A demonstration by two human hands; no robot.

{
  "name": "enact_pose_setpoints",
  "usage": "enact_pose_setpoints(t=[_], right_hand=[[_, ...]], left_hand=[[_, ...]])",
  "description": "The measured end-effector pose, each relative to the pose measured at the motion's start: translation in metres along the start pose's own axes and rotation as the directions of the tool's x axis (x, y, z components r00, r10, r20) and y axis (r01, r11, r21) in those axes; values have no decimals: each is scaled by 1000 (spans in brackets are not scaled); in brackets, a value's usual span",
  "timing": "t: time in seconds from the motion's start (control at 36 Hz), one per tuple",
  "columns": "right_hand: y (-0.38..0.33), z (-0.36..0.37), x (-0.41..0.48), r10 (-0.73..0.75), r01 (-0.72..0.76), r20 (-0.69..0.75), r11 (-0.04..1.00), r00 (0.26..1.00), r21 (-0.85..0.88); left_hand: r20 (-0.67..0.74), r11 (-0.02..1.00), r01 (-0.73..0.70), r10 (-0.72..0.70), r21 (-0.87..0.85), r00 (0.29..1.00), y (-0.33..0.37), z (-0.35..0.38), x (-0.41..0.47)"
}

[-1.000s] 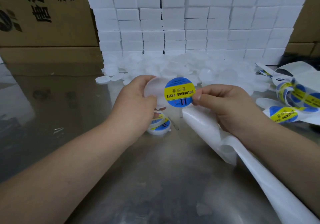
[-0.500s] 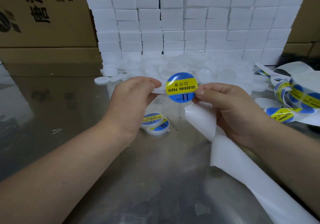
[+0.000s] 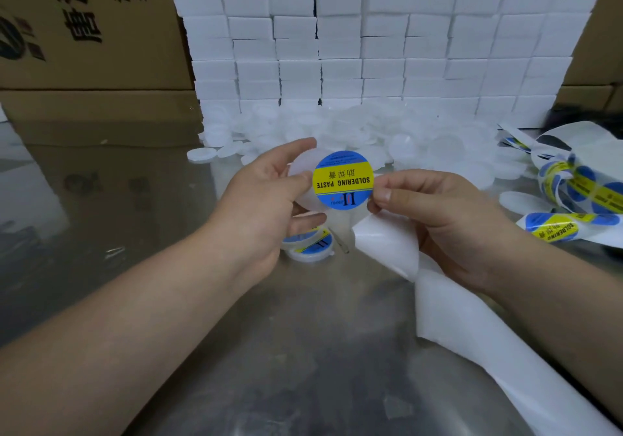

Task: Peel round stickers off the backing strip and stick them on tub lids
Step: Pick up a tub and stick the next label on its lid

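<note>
1. Blue-and-yellow round sticker [image 3: 343,179], print "SOLDERING PASTE" upside down to the camera, is held in the air over the middle of the steel counter [image 3: 303,351], between both hands.
2. Right hand [image 3: 438,220]: thumb and forefinger pinch the sticker's right edge, other fingers curled under.
3. Left hand [image 3: 266,206]: grips a translucent white tub lid [image 3: 305,199], thumb on its face, fingers wrapped round the rim.
4. Sticker overlaps the right part of that lid. Can't tell if it is stuck down or just in front.
5. White backing strip [image 3: 472,327] comes out from under the right palm, curls once, then runs toward the counter's near right corner. Which fingers hold it is hidden.
6. Labelled lids [image 3: 310,243] lie on the counter just below the left hand, partly covered by it.
7. Pile of blank lids [image 3: 371,132] lies along the far edge, against a wall of stacked white blocks [image 3: 371,48]. Cardboard box [image 3: 84,31] at the far left corner.
8. Loose sticker strip [image 3: 573,186] with unpeeled labels is tangled at the right edge, apart from both hands.
</note>
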State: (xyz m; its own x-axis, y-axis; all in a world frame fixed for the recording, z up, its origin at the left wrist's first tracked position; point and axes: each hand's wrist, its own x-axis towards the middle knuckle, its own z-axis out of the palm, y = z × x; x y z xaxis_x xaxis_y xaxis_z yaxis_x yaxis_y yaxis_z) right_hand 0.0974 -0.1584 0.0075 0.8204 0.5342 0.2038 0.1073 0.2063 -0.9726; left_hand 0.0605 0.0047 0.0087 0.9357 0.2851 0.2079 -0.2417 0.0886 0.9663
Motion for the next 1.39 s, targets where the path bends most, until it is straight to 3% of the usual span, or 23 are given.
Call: enact_pose_setpoints(t=[0.19,0.33,1.08,1.25,1.39], right_hand=[[1,0,0,4,-4,15,1000,1000,-10],[1,0,0,15,-13,37,998,999,-57],[4,-1,0,27,-21,92,997,995,-68],[4,-1,0,38,-31,82,995,996,-91],[5,3,0,51,-41,66,989,997,-141]], left_hand=[[77,974,83,-68,-209,995,3,2,-3],[92,964,99,-78,-246,993,4,2,-4],[68,985,-12,25,-174,997,0,5,-7],[15,993,-67,68,-93,998,1,6,-9],[-140,978,-197,206,71,969,2,6,-10]])
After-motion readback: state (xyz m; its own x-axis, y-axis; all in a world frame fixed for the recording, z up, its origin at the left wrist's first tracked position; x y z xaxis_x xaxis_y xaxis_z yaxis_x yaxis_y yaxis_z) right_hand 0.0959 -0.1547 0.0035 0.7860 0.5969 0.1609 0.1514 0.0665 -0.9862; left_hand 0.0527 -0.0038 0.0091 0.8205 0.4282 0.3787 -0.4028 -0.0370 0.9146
